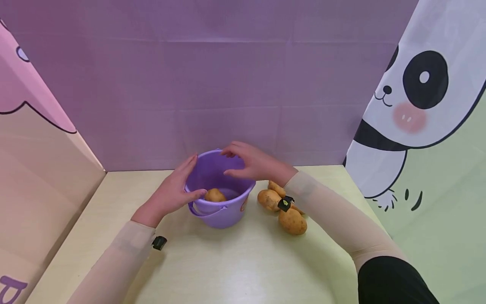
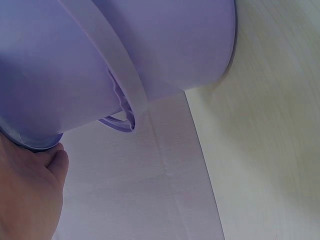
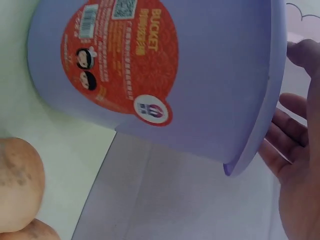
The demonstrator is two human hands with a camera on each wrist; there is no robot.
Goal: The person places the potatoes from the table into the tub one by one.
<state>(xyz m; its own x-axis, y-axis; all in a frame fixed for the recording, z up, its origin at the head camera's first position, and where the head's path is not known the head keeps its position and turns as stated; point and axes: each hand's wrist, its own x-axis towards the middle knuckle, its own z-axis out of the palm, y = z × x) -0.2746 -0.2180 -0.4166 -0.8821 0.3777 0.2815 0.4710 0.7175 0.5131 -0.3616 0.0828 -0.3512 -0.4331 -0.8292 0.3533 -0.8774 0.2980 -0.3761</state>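
Note:
A purple bucket (image 1: 224, 217) stands upright on the table, with a potato (image 1: 215, 195) inside at the bottom. On its left side my left hand (image 1: 172, 192) rests at the rim, fingers stretched along it and the thumb reaching over the front edge. My right hand (image 1: 256, 162) is over the bucket's back right rim, fingers loosely bent, thumb apart, and nothing in its grasp. Its fingers also show beyond the rim in the right wrist view. Several potatoes (image 1: 292, 221) lie right of the bucket, partly hidden by the right forearm.
The bucket's handle (image 1: 206, 214) hangs down at the front left. A red label (image 3: 120, 55) is on the bucket's right side. Behind the pale table (image 1: 228, 261) rises a purple cloth backdrop (image 1: 228, 76), with printed panels left and right.

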